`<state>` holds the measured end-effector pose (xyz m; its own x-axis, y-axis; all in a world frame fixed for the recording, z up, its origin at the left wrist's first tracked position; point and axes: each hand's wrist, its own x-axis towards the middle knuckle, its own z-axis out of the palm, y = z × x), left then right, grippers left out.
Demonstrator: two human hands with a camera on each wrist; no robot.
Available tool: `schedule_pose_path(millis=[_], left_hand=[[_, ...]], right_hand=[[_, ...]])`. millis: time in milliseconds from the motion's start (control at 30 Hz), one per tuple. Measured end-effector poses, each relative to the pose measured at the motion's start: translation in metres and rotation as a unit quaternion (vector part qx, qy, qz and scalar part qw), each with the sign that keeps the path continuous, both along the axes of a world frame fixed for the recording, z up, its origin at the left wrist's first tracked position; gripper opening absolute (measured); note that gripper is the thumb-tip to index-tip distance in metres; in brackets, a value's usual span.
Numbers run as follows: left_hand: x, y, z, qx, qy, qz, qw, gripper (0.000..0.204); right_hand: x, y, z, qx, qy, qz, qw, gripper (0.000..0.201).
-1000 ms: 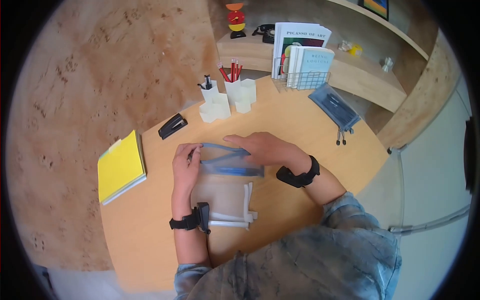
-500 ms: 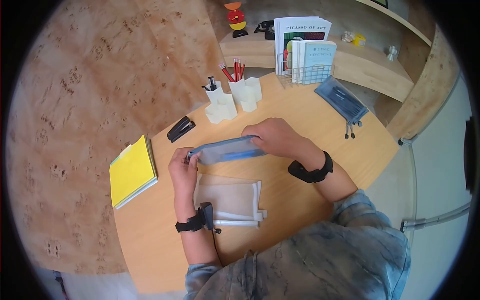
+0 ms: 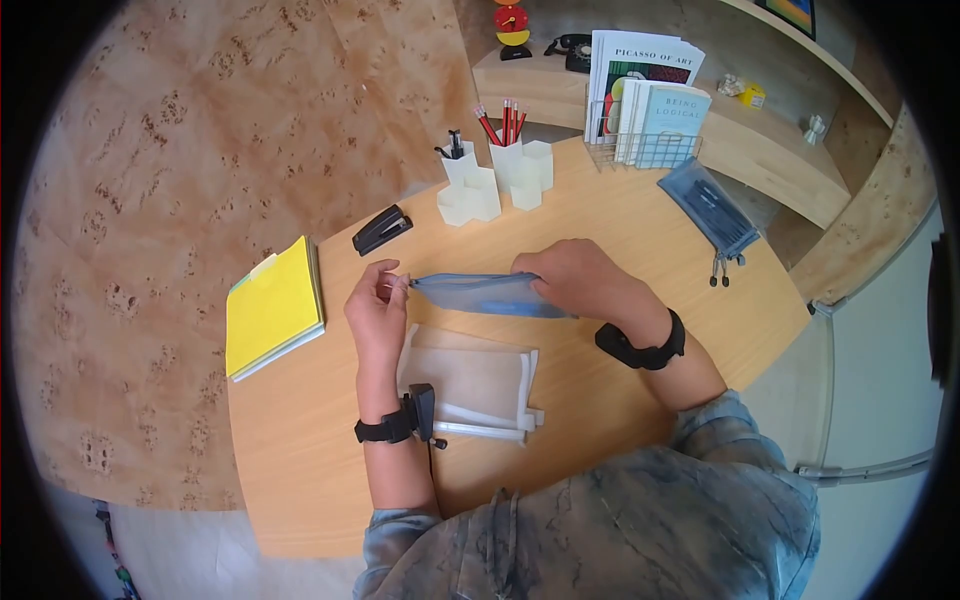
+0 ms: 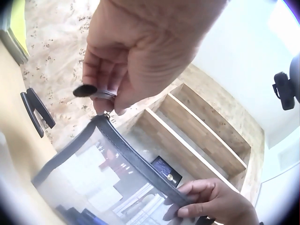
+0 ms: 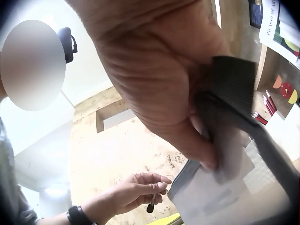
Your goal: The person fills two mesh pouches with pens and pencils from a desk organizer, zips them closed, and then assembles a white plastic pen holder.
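A translucent pouch (image 3: 470, 293) with a blue-grey zip edge is held up between both hands, its top edge stretched nearly straight. Blue items (image 4: 86, 217) show through its lower part. At the zip's left corner my left hand (image 3: 378, 312) pinches the zip's pull tab (image 4: 105, 93), whose black end sticks out past the fingers. My right hand (image 3: 583, 278) grips the pouch's right end, thumb on the near side. Below the pouch, a clear pouch with white edges (image 3: 470, 372) lies flat on the table, partly behind the left wrist's camera.
Behind the hands are a black stapler (image 3: 382, 230), white holders (image 3: 468, 197) with pens and red pencils, and a wire rack (image 3: 660, 150) of books. A second blue pouch (image 3: 708, 208) lies at back right. Yellow folders (image 3: 272, 312) sit at the table's left edge (image 3: 240, 440).
A second ago the pouch's mouth gaped and the right fingers reached across it. Now the right hand grips its end, the zip edges lie together, and the left hand has the pull tab.
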<state>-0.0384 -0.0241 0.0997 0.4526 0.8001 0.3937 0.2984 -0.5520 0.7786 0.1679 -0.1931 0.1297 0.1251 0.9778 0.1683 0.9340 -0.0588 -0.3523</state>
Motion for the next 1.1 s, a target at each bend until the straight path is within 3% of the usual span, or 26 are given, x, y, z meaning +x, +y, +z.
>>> schedule_pose_path(millis=[133,233,333,433,467,567,667,833,1033,1100], left_hand=[[0.004,-0.005,0.000,-0.081,-0.035,-0.058,0.994,0.016],[0.014,-0.021,0.002,-0.112,-0.064,-0.120,0.984,0.012],[0.026,-0.047,0.007,-0.105,-0.032,-0.186,0.976,0.010],[0.038,-0.082,0.018,-0.087,-0.030,-0.224,0.970,0.010],[0.038,-0.084,0.021,-0.080,0.018,-0.213,0.974,0.009],[0.037,-0.082,0.023,-0.181,-0.037,-0.241,0.953,0.009],[0.038,-0.076,0.017,-0.287,-0.122,-0.290,0.905,0.012],[0.035,-0.070,0.015,-0.283,-0.120,-0.298,0.904,0.016],[0.043,-0.073,-0.005,-0.096,0.017,-0.257,0.962,0.020],[0.047,-0.074,-0.009,-0.065,0.034,-0.249,0.966,0.019]], right_hand=[[-0.001,0.002,-0.005,-0.036,-0.027,0.014,0.999,0.021],[-0.011,0.000,-0.004,0.012,-0.007,0.019,1.000,0.017],[-0.021,0.003,-0.015,0.195,-0.004,0.060,0.979,0.019],[-0.030,0.008,-0.017,0.193,0.045,0.057,0.979,0.014],[-0.028,0.007,-0.016,0.179,0.051,0.053,0.981,0.012],[-0.022,0.004,-0.014,0.146,0.061,0.049,0.986,0.010],[-0.019,0.005,-0.016,0.143,0.031,0.051,0.988,0.013],[-0.016,-0.004,-0.011,0.172,-0.081,0.019,0.982,0.015],[-0.018,-0.006,0.005,0.136,0.070,0.040,0.987,0.012],[-0.016,-0.002,-0.001,0.160,0.047,0.038,0.985,0.010]])
